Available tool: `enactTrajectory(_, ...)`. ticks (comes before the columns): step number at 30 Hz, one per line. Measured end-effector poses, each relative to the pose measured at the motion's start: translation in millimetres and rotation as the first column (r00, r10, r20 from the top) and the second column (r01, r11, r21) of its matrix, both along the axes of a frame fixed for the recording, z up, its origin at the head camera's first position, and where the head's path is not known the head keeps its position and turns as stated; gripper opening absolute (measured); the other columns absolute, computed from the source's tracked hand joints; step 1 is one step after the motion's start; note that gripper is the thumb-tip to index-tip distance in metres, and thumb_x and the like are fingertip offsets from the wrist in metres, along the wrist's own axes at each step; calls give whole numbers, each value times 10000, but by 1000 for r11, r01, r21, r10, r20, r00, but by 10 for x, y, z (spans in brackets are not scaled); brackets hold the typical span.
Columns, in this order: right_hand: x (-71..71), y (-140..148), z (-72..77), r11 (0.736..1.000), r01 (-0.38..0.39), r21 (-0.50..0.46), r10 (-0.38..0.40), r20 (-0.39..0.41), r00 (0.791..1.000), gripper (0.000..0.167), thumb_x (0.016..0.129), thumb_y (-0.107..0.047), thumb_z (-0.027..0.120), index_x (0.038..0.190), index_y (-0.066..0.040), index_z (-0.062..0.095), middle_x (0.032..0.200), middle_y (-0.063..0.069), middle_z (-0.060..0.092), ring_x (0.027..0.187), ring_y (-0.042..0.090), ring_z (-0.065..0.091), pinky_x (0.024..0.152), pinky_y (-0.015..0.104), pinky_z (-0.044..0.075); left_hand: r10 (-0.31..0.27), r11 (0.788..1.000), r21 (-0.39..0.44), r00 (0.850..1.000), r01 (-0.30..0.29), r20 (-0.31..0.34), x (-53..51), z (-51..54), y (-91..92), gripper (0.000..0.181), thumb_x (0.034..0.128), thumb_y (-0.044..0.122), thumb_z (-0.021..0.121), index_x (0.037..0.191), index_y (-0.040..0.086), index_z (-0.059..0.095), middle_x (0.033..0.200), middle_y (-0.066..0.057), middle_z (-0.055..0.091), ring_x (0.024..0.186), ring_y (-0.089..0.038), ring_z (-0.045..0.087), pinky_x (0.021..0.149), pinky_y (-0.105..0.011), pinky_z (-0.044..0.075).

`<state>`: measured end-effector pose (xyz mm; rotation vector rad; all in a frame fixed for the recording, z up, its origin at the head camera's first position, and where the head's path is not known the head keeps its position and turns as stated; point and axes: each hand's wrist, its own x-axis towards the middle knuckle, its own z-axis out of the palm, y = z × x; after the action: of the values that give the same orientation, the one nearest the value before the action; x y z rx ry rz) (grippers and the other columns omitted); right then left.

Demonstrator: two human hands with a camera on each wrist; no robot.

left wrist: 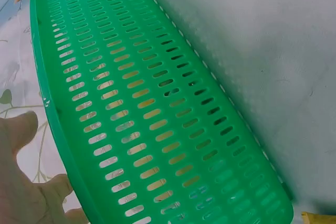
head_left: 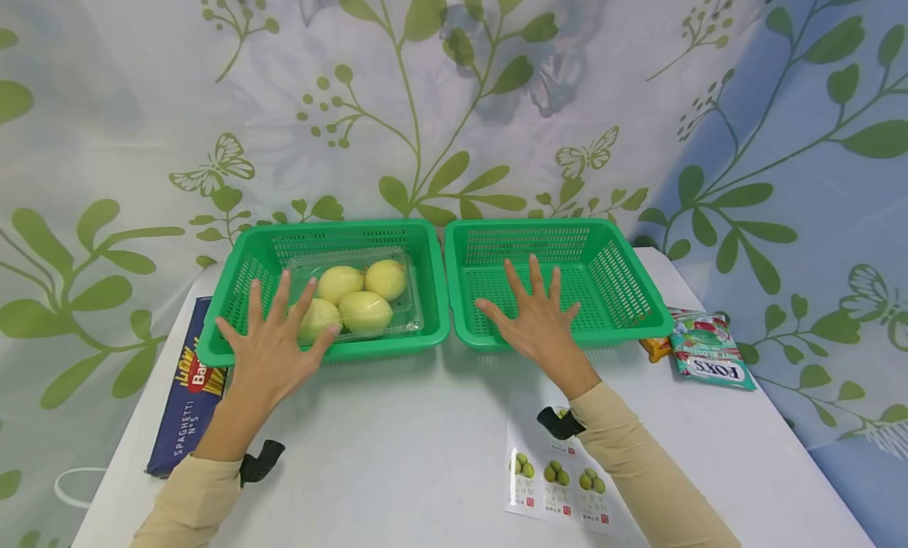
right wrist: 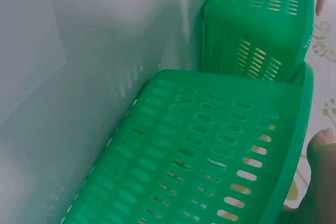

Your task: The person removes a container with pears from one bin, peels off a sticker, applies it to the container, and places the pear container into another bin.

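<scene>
A white tabletop (head_left: 390,445) stands before a leaf-patterned cloth (head_left: 269,122). The clear box (head_left: 411,311) of yellow-green fruit (head_left: 365,311) sits inside the left basket (head_left: 418,347), its long axis seeming to run side to side, roughly like the basket's own. From the left hand (head_left: 273,347), clearly the nearer one, it lies ahead and to the right; the spread fingers (head_left: 280,296) overlap its near left corner in the head view (whether they touch it, I cannot tell). The right hand (head_left: 541,319), fingers also apart and gripping nothing, shows across the front rim of the right basket (head_left: 624,333).
</scene>
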<state>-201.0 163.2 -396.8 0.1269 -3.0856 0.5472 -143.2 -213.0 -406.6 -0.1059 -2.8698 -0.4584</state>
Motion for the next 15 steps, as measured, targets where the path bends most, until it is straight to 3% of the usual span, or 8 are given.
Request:
enactTrajectory(3,-2,-7,32,1000,-2,5,2,-22,1000,908,877,-860,329,1606,-419,16,1712,24,-108,1549,476,-105,1037,910,103,8,1000,25,1000,-8,-19,-16,9,-5,734,1001,621,409,1621,290,196,1706,-123,92,1562,-457,-62,1024,-914,-58)
enactTrajectory(5,0,-32,71,1000,-21,-6,20,-50,999,896,911,-799,392,1624,-356,78,1715,33,-83,1560,466,-57,1065,886,134,19,996,83,998,-13,-63,-33,20,-9,674,1033,529,427,1611,229,254,1694,-158,136,1565,-455,1,1067,-892,-8)
enactTrajectory(9,-13,-157,173,987,-114,-113,94,-164,982,669,1010,-446,569,1557,-111,378,1677,163,201,1517,458,249,1135,733,320,57,975,222,977,-10,-206,-94,46,-31,506,1040,230,513,1501,30,451,1569,-282,370,1477,-501,294,1153,-758,232)
enactTrajectory(12,-40,-325,236,950,-197,-242,134,-252,958,398,1001,-166,621,1362,0,602,1456,209,552,1280,398,589,1005,543,546,95,963,270,958,-19,-272,-144,69,-75,402,1001,51,518,1387,-53,554,1348,-344,560,1261,-527,522,1024,-684,431)
enactTrajectory(15,-73,-540,274,908,-254,-334,146,-315,938,248,985,-58,612,1204,-2,714,1169,179,736,974,310,733,768,406,618,132,960,276,945,-46,-299,-195,88,-145,402,952,-67,474,1334,-62,601,1090,-337,662,973,-498,638,712,-612,523)
